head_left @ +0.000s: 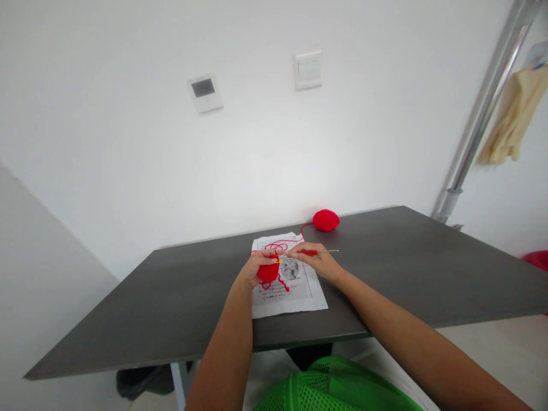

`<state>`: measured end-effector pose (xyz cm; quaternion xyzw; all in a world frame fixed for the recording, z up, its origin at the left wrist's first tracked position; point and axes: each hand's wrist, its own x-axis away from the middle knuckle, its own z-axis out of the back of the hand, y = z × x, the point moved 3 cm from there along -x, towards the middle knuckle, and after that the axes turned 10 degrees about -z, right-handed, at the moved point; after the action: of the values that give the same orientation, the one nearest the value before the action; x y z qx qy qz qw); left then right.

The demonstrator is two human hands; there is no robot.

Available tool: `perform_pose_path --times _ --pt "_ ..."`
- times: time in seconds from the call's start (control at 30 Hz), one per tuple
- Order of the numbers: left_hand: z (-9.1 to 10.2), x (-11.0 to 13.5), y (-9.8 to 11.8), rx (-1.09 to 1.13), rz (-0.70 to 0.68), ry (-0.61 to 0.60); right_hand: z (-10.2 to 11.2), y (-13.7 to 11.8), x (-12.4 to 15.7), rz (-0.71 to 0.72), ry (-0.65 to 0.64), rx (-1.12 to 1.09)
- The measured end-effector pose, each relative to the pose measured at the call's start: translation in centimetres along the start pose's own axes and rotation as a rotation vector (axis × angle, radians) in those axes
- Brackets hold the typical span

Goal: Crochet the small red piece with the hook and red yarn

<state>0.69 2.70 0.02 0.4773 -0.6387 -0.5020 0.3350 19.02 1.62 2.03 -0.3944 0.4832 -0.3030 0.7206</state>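
Single head-worn view, wide, facing forward and down from the wearer's side of the desk (192, 308), forearms (402, 337) close, hands (320, 262) small beyond them, wall (257, 154) filling the upper half.

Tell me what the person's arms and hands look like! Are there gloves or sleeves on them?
No gloves: the left hand and the right hand are both bare. The left arm and right arm show no sleeves, watch or bracelet in this picture. Between the arms you can see a bright green top with little mesh holes.
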Motion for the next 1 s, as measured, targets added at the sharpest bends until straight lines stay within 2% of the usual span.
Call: perform_pose_path --times 0.23,0.5,0.67,0.8,1.0 --pt "0.6 -0.2 -0.2 0.016 -0.004 0.002 0.1 -0.3 0.0 -0.013 -0.081 0.007" --pt "0.6 -0.2 -0.3 -0.047 0.013 -0.02 0.0 0.8 -0.2 -0.096 -0.038 -0.182" --pt "0.6 -0.2 -0.3 -0.024 0.018 -0.046 0.2 0.4 -0.1 -0.043 -0.037 -0.055" --pt "0.5 -0.2 -0.2 0.009 0.008 -0.015 0.3 -0.3 0.0 -0.011 -0.1 0.028" --pt "0.1 0.0 -0.1 -0.052 0.009 0.02 0.6 0.2 -0.1 -0.111 -0.089 -0.124"
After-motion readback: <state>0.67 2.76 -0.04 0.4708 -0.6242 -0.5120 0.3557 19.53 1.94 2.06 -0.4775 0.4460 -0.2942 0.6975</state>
